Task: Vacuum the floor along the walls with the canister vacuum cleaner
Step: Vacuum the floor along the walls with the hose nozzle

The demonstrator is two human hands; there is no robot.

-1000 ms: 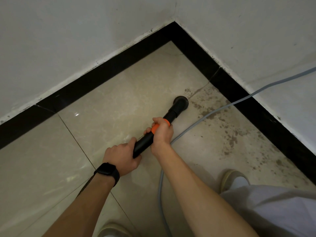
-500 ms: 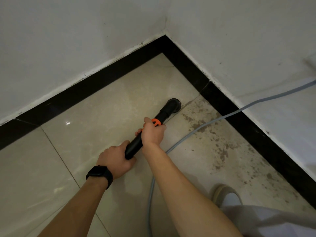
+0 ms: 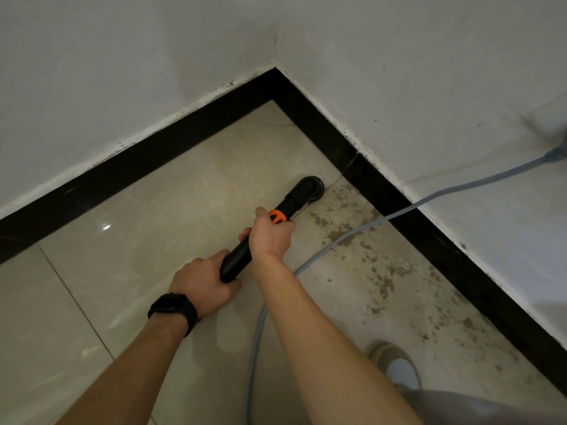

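Black vacuum wand [image 3: 264, 237] gripped by 2 hands, left hand [image 3: 202, 282] behind for steering, right hand [image 3: 271, 237] forward pressing its nozzle [image 3: 310, 187] onto stained floor tiles [image 3: 352, 271] near the corner skirting [image 3: 362, 167].

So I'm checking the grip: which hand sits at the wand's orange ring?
The right hand, farther down the vacuum wand, touches the orange ring. The left hand, with the black watch, grips the upper end.

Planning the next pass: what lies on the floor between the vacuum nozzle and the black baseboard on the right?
In the head view, only bare tile with dark grime spots separates the nozzle from the baseboard; the grey cord crosses nearer the person.
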